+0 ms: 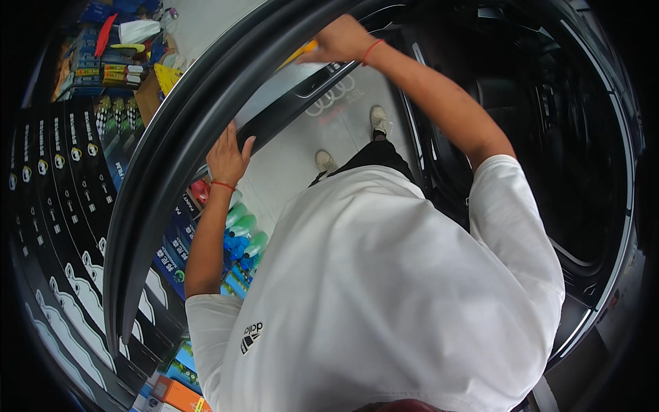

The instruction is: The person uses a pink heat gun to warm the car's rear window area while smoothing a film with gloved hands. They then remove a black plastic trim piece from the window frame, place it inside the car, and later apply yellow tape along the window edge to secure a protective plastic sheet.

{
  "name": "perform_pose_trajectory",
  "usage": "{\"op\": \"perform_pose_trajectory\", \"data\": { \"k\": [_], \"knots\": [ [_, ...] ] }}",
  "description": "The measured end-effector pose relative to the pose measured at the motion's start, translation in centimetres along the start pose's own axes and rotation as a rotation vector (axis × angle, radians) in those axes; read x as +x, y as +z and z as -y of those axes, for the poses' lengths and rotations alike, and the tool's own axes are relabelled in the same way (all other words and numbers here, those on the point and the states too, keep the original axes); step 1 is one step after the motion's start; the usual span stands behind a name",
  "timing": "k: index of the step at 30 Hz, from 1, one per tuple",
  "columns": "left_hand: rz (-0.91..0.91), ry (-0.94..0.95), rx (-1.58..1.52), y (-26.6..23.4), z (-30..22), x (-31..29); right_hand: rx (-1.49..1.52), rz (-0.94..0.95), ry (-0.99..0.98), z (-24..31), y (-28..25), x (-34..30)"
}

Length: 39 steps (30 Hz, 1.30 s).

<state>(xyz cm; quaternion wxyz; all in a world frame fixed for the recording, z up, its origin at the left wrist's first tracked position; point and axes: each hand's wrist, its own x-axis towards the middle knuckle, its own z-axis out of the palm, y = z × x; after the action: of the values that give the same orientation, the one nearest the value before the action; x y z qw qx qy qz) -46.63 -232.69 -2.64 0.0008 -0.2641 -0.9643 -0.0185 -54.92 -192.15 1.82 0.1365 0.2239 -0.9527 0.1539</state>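
Observation:
An open car door with a thick black window frame point(199, 96) curves across the left and top. Behind the frame, part of the window glass point(271, 96) shows, pale and light. My left hand point(228, 156) rests against the inner side of the door by the glass, fingers stretched and thumb apart, fingertips partly hidden by the frame. Higher up, my right hand point(341, 42) is closed round a yellow scraper-like tool point(300, 53) held at the glass near the frame. Most of that tool is hidden by the frame and fingers.
On my right is the car's dark interior point(515, 137) behind its door opening. Several long black boxes point(62, 172) stand at the left. Green-topped bottles point(244, 225) sit below my left arm, and an orange box point(180, 393) lies lower. Tools and packages point(120, 51) fill the upper left.

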Motion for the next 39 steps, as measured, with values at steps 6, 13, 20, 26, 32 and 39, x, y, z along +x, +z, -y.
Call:
{"op": "perform_pose_trajectory", "data": {
  "k": [6,13,20,26,32,39],
  "knots": [
    [-0.152,0.094,0.038,2.2,-3.1,4.7,-0.02,0.019,0.134,-12.7,-9.5,-5.3],
    [-0.149,0.073,0.045,2.9,-12.6,13.9,0.004,-0.1,0.221,-25.3,-14.6,-9.7],
    [-0.195,0.121,0.014,3.2,-22.5,23.7,0.165,-0.082,0.404,-33.3,-14.4,-10.8],
    [-0.293,0.174,-0.057,3.9,-30.4,31.5,0.343,-0.07,0.445,-35.9,-13.0,-10.3],
    [-0.358,0.179,-0.154,4.5,-35.0,36.0,0.413,-0.12,0.455,-37.0,-12.4,-9.0],
    [-0.306,0.155,-0.151,3.8,-37.7,37.3,0.612,-0.224,0.537,-38.0,-8.6,-9.5]
  ]
}}
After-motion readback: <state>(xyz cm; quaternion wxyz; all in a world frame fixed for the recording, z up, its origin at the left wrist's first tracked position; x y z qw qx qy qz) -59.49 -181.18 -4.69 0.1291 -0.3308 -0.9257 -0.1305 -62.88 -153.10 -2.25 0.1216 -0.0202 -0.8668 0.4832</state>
